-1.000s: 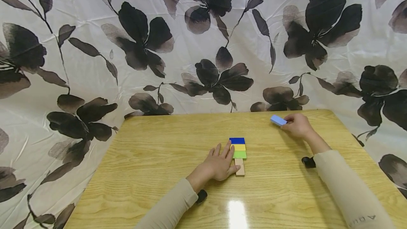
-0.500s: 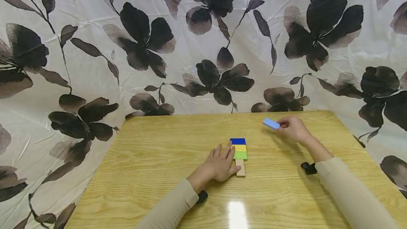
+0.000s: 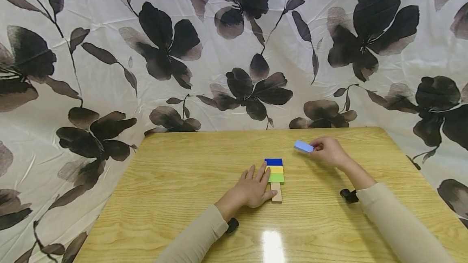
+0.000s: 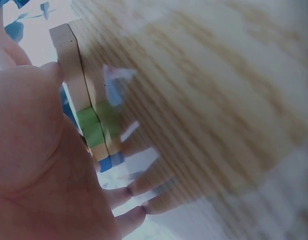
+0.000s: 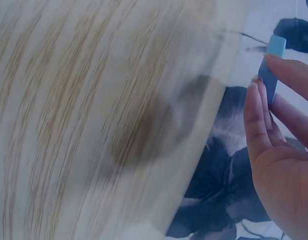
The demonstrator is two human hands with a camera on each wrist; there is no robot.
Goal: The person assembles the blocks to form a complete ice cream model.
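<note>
A light blue block (image 3: 303, 146) is pinched between thumb and fingers of my right hand (image 3: 329, 151), raised over the far right part of the table. In the right wrist view the same block (image 5: 275, 52) sticks out past the fingertips. My left hand (image 3: 251, 188) lies with spread, straight fingers along the left side of a row of blocks. From far to near, this row has a dark blue block (image 3: 274, 162), a yellow block (image 3: 276, 169), a green block (image 3: 276, 178) and a plain wooden piece (image 3: 276, 198). The left thumb touches the wooden piece.
The wooden table (image 3: 175, 173) has a glossy surface that reflects light near its front. Behind it hangs a white cloth (image 3: 219, 60) with dark flowers. A black wrist camera (image 3: 232, 225) sits below the left wrist, another camera (image 3: 349, 196) below the right.
My right hand has moved left and slightly nearer with the light blue block, closer to the row. The left hand and the row have stayed in place.
</note>
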